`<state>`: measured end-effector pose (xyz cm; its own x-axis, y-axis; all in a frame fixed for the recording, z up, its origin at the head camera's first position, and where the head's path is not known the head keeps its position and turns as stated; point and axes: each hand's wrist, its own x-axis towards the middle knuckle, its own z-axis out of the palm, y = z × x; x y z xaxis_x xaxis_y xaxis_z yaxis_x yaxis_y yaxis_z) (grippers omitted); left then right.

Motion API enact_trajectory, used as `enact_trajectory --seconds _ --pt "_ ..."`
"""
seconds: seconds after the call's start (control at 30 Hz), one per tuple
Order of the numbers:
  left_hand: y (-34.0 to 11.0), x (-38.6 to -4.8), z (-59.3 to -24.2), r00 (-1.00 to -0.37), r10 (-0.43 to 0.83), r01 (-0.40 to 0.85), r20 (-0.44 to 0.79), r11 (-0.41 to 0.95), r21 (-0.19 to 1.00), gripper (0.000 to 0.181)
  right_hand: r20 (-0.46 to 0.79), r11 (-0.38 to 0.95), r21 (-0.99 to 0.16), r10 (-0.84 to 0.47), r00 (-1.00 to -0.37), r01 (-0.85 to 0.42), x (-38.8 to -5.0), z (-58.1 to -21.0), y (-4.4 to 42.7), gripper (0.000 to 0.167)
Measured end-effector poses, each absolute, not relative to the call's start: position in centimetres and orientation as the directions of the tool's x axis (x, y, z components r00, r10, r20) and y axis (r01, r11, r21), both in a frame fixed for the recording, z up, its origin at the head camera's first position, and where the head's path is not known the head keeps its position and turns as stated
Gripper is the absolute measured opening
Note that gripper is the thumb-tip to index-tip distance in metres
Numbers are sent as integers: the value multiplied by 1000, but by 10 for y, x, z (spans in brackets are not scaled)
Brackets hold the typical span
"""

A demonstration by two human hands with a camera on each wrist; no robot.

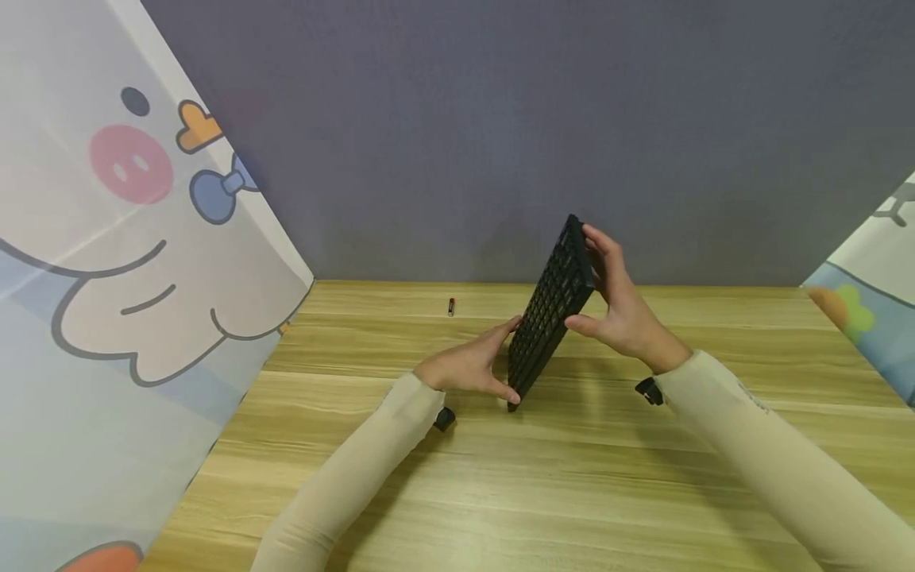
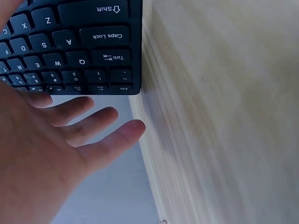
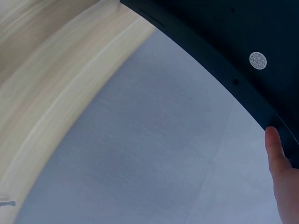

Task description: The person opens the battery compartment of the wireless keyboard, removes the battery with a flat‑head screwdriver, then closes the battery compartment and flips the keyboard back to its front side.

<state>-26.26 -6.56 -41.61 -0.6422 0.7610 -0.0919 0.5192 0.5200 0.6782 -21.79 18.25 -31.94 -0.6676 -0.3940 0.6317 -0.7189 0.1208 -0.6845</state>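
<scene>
A black computer keyboard [image 1: 549,306] stands steeply tilted above the table, its keys facing left and its upper end leaning right. My right hand [image 1: 620,306] grips the raised end, the thumb at the near edge and the fingers behind. At the lower end, my left hand [image 1: 472,364] holds the keyboard across its width, thumb at the near corner and fingertips at the far edge. Its fingers are spread, as the left wrist view shows beside the keys [image 2: 70,58]. A round pale sticker [image 3: 258,60] marks the underside in the right wrist view.
Farther back on the wooden table [image 1: 400,334] lies a small dark cylinder with a red end [image 1: 451,307], possibly a battery. A grey panel [image 1: 500,143] rises along the table's back edge. Cartoon-printed panels [image 1: 114,262] flank both sides.
</scene>
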Motion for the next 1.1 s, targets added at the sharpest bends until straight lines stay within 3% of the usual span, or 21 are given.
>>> enact_trajectory --seconds 0.3,0.53,1.1 --pt "-79 -266 -413 -681 719 503 -141 598 623 123 638 81 -691 -399 -659 -718 -231 -338 196 101" --pt "-97 -273 -412 -694 706 488 -139 603 631 125 633 97 -691 -397 -664 -717 -247 -363 209 111" --pt "-109 -280 -408 -702 680 447 -209 650 615 124 551 172 -729 -427 -717 -663 -239 -379 227 113"
